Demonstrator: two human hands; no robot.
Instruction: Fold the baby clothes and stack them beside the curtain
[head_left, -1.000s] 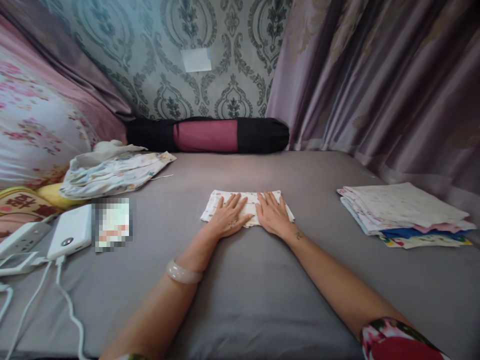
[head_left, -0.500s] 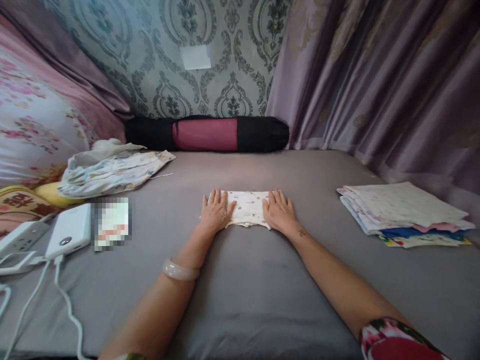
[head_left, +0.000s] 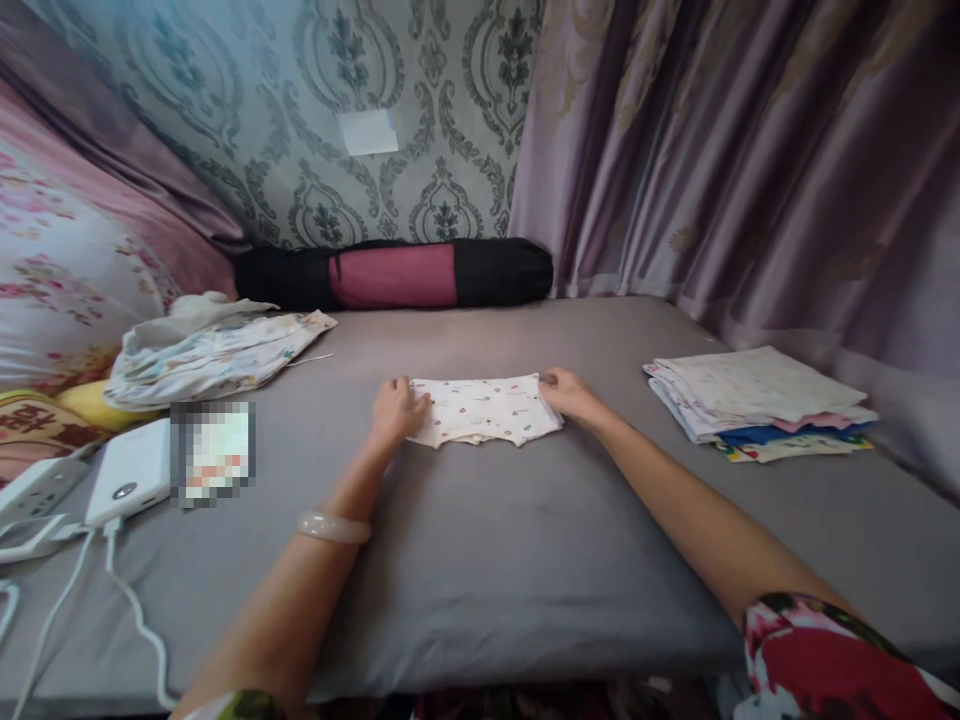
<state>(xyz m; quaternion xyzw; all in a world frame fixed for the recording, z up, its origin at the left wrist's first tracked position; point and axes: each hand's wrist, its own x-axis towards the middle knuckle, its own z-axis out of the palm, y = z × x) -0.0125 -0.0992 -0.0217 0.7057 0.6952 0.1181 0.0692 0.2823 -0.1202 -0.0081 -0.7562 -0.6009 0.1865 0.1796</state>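
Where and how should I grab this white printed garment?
The white printed garment is probably best pinched at its two short ends, one hand from each side: it lies flat and folded, looking wider than deep. The left hand is at its left end, the right hand at its far right corner.

printed cloth (head_left: 487,408): left end partly hidden | flat item (head_left: 217,455): pixelated | power strip (head_left: 41,488): cut by left edge

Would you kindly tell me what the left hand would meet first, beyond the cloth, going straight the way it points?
The left hand would probably meet the maroon-and-black roll first, though depth is unclear.
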